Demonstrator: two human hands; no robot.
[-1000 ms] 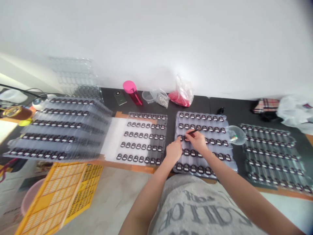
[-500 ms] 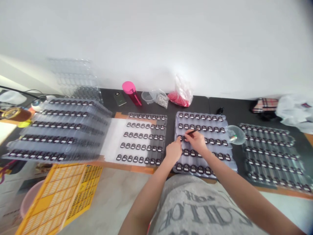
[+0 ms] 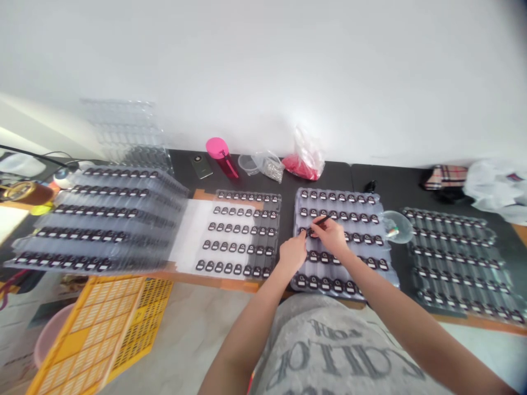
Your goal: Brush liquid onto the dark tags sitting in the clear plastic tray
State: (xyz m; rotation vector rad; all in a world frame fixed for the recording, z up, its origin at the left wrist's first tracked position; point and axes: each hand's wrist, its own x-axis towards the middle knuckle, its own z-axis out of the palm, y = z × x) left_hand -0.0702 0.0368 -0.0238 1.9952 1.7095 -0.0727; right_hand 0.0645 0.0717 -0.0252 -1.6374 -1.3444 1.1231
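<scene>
My right hand [image 3: 331,238] is closed around a thin dark pen-like tool [image 3: 323,220], its exact kind unclear. The tool slants over the third row of a clear plastic tray [image 3: 343,227] filled with small black rounded parts bearing white patches. Just beside it, my left hand [image 3: 293,252] has its fingers drawn together at a small black part [image 3: 303,231] near the tray's left edge. The two hands' fingertips almost meet there, hiding some of the parts. Whether that part is lifted or still seated in its slot cannot be made out.
Left of me lie another filled tray [image 3: 269,249] partly over white paper [image 3: 185,236] and a tall tray stack [image 3: 164,219]. Another filled tray [image 3: 457,263] is at right. Behind are a pink-lidded bottle [image 3: 222,159], a phone [image 3: 201,166], bags [image 3: 302,164] and a round lid [image 3: 398,227].
The pen-like tool has tilted slightly, its back end rising a little. Both hands stay at almost the same spot over the tray.
</scene>
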